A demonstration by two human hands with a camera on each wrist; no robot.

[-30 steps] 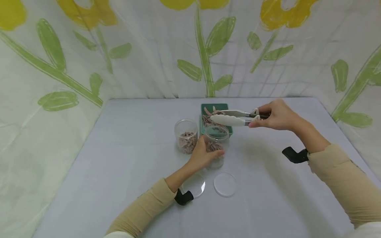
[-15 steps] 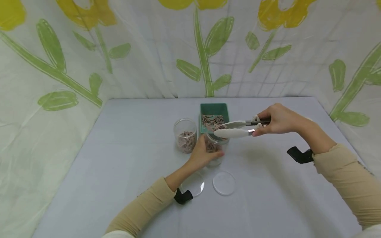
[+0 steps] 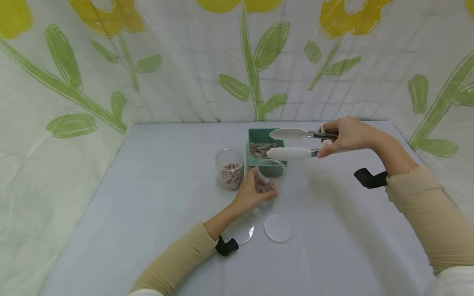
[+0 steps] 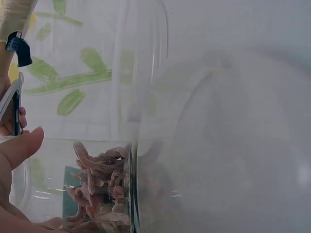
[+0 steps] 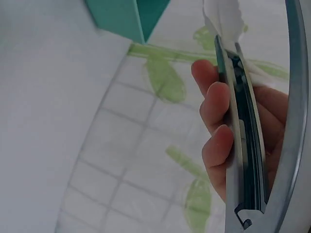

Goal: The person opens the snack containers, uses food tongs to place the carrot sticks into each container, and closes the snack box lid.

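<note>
My left hand [image 3: 249, 194] grips a clear jar [image 3: 273, 174] from its left side, thumb and fingers around the wall. Brownish-pink strips [image 4: 99, 187], perhaps dried meat, lie in the bottom of that jar. My right hand [image 3: 349, 133] holds white-tipped metal tongs [image 3: 290, 153] above the green tray [image 3: 268, 133], the tongs' arms spread apart and nothing between the tips. More strips lie in the front part of the tray. In the right wrist view, the fingers [image 5: 216, 107] curl around one metal arm of the tongs. A second clear jar [image 3: 230, 172] with similar strips stands left of the held one.
Two clear round lids [image 3: 277, 227] lie on the table in front of the jars, one partly behind the left wrist. Behind the white-covered table [image 3: 166, 164] hangs a curtain [image 3: 177, 74] with painted yellow flowers and green leaves.
The tongs came from the tray with strips to the held jar's mouth, then rose back over the tray, spread and without strips. The left hand stays on the jar.
</note>
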